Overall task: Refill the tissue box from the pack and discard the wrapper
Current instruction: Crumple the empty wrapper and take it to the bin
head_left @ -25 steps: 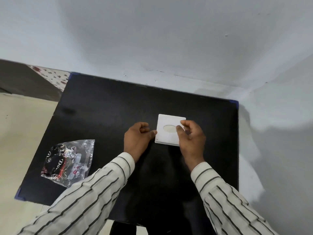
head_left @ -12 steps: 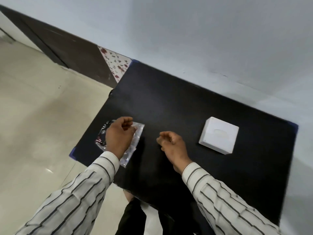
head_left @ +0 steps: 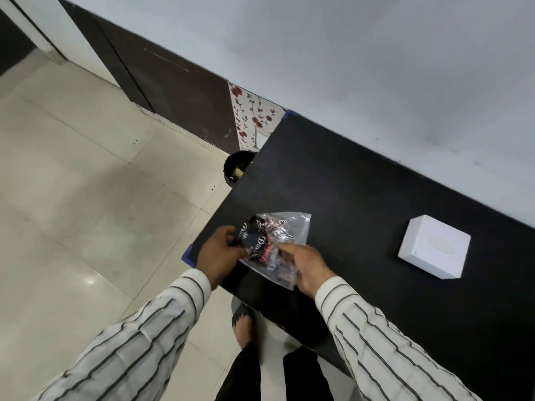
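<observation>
Both hands, the left hand (head_left: 220,255) and right hand (head_left: 304,266), are gripping the crumpled wrapper (head_left: 273,244) over the tabletop (head_left: 362,186) corner; the tissue box (head_left: 434,250) is sitting closed, well apart; discarding seems underway, calling for carrying it to the bin (head_left: 236,167).

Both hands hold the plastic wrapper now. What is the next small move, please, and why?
Probably crumple the wrapper smaller and carry it left toward the dark bin on the floor by the table's far corner. The left hand and right hand both grip it near the table edge, and the tissue box sits closed, apart.
</observation>
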